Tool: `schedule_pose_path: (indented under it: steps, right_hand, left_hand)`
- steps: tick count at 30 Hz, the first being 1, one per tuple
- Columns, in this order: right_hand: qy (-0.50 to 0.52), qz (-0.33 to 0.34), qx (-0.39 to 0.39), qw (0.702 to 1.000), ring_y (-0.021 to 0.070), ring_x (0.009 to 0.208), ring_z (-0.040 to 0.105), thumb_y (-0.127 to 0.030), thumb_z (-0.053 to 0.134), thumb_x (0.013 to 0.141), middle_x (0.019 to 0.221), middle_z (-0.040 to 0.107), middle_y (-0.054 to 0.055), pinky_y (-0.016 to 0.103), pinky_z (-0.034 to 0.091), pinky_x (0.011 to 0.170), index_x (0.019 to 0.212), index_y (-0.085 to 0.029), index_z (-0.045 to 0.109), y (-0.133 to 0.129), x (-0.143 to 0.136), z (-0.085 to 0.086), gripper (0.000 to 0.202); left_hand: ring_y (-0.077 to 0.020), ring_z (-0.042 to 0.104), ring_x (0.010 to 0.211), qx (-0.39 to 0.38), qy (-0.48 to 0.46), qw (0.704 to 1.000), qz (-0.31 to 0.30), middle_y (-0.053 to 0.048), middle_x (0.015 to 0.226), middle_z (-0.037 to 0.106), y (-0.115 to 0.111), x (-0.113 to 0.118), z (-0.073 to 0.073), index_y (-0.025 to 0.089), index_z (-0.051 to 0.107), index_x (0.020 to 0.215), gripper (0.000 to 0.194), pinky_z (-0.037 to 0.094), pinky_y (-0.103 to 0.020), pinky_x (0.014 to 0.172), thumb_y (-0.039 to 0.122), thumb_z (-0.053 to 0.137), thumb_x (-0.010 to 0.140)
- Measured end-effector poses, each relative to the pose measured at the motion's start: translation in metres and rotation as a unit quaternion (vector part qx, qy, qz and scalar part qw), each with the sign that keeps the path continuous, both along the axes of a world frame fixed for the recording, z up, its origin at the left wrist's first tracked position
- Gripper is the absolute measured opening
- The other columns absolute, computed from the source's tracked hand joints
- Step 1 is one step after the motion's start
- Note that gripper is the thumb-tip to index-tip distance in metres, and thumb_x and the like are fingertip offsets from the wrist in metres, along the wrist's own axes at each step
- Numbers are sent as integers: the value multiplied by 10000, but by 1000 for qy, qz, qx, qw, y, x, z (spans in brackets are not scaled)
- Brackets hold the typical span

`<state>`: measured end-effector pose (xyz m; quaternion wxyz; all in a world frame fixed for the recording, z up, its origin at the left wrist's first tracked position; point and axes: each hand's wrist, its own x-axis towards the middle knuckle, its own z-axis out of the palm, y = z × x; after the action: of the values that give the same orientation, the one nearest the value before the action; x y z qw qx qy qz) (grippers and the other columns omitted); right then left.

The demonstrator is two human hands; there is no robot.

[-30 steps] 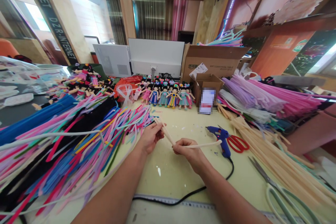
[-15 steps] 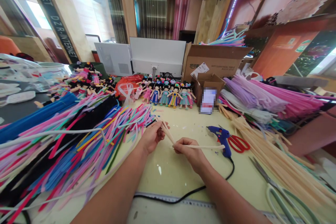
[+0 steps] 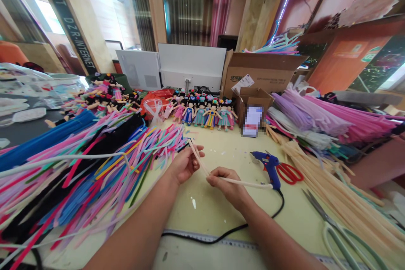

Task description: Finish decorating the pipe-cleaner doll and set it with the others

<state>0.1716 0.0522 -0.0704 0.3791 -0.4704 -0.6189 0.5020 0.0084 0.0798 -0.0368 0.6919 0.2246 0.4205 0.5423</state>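
Note:
Cream pipe cleaners point(image 3: 200, 161) stretch between my two hands over the pale yellow table mat point(image 3: 202, 219). My left hand point(image 3: 186, 163) has its fingers curled around their upper part, palm partly facing up. Lower down, my right hand point(image 3: 225, 180) pinches the same strips between thumb and fingers. One long cream end runs rightward from the right hand and reaches the handle of a blue glue gun point(image 3: 268, 164). Red-handled scissors point(image 3: 289, 173) lie just beside the glue gun.
Colourful pipe cleaners point(image 3: 95, 173) heap at left. Small dolls point(image 3: 201, 112) stand at the back, near cardboard boxes point(image 3: 256, 74) and a phone point(image 3: 252, 121). Cream stems point(image 3: 332, 190) and large scissors point(image 3: 335, 228) lie right. A black cable point(image 3: 234, 232) crosses the front, over a ruler point(image 3: 247, 244).
The cream strips between my hands sit closer together, and the long end at right hangs slightly lower. My left fingers have shifted a little. The whole view has moved slightly.

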Motion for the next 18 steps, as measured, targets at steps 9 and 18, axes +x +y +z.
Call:
schedule_pose_path:
  steps: [9,18]
  right_hand:
    - [23,-19,-45,999,110,529,432,-333,628,643,522,553,-15,258,330,548,538,-175,572,1,-1,1,198]
    - [9,-28,-43,999,102,513,419,-318,619,628,503,538,-23,248,314,522,516,-178,555,1,-1,2,190]
  left_hand:
    - [-48,461,395,21,-14,1000,-19,-50,631,641,-2,3,2,108,680,819,560,377,-154,393,526,327,939]
    - [-36,477,408,52,46,998,8,-24,639,652,-1,5,-5,122,664,816,240,379,-144,420,276,506,908]
